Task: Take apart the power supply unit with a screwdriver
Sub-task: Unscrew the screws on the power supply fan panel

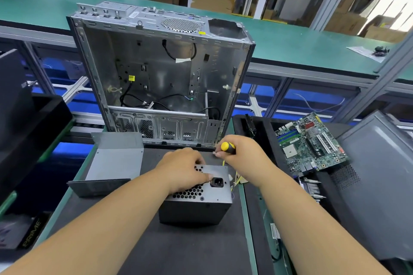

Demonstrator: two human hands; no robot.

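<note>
The power supply unit [207,194], a grey metal box with honeycomb vent holes and a black power socket on its top face, stands on the black mat at centre. My left hand [185,168] lies on its top, fingers curled over the far left edge, thumb near the socket. My right hand [243,156] is closed around a screwdriver [228,147] with a yellow and black handle, held upright just behind the unit's far right corner. The screwdriver's shaft and tip are hidden by the hand. Yellow wires [237,179] trail from the unit's right side.
An empty computer case [161,73] stands open behind the unit. A grey metal cover [114,161] lies to the left. A motherboard [310,143] rests in a black tray at right, next to a grey side panel [380,174]. Black trays are stacked at left.
</note>
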